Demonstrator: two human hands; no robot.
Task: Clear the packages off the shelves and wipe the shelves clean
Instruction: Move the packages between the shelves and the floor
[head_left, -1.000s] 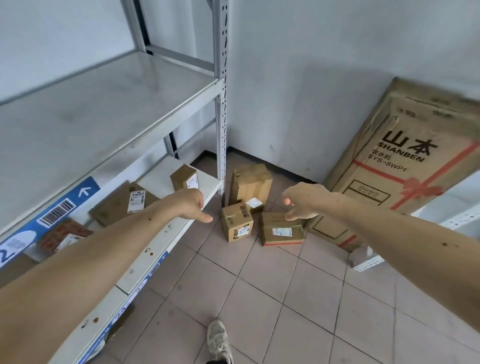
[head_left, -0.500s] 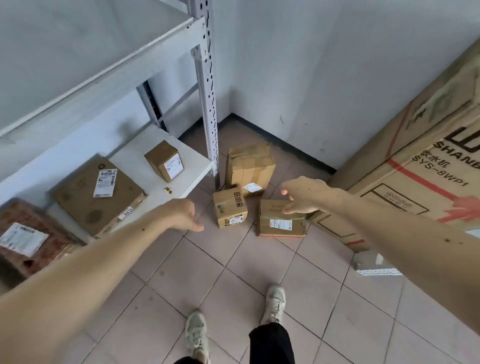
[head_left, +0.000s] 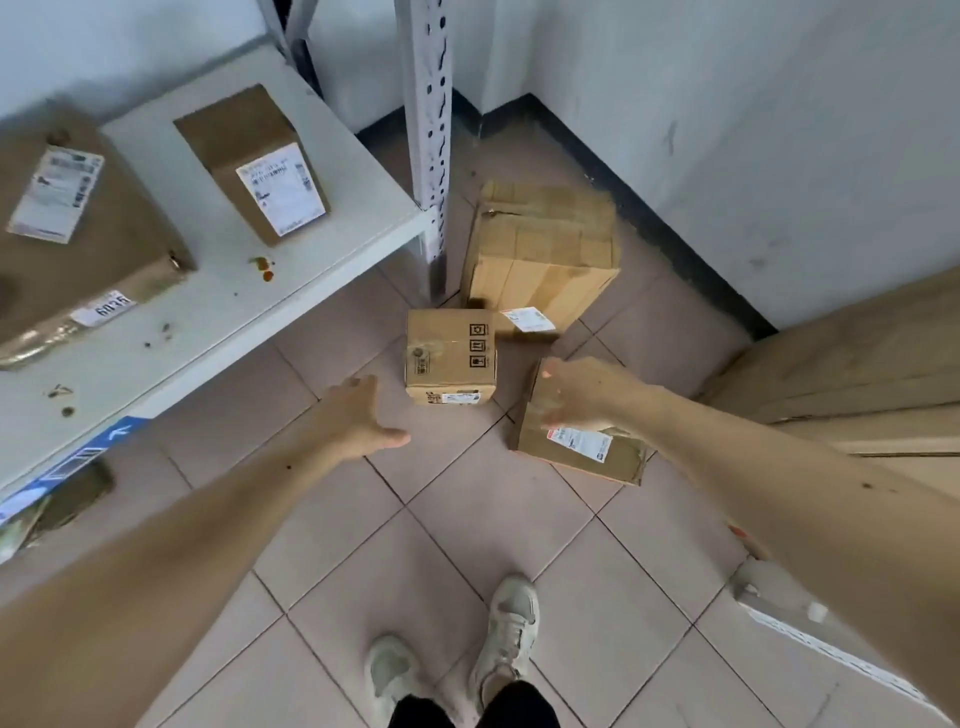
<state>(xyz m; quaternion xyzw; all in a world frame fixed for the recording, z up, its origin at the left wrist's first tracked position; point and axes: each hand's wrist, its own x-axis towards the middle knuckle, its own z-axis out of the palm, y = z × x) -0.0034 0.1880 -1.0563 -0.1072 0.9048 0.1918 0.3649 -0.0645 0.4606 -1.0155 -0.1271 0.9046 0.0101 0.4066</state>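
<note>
Both arms reaching down, left hand (head_left: 363, 415) with fingers spread and holding nothing, right hand (head_left: 584, 397) with relaxed fingers hovering over flat brown cardboard package (head_left: 576, 447) on tiled floor (head_left: 467, 519), small brown cardboard box (head_left: 451, 356) sitting between hands.

Single view, head-worn wide-angle camera. Looks steeply down and forward from standing height over both outstretched forearms. Left hand (head_left: 358, 415) and right hand (head_left: 587, 397) mid-frame, moderately near lens. Own pale sneakers (head_left: 511, 618) at bottom edge, below hands. White metal shelf board (head_left: 291, 260) left of left hand; beige tiled floor (head_left: 498, 519) under hands.
</note>
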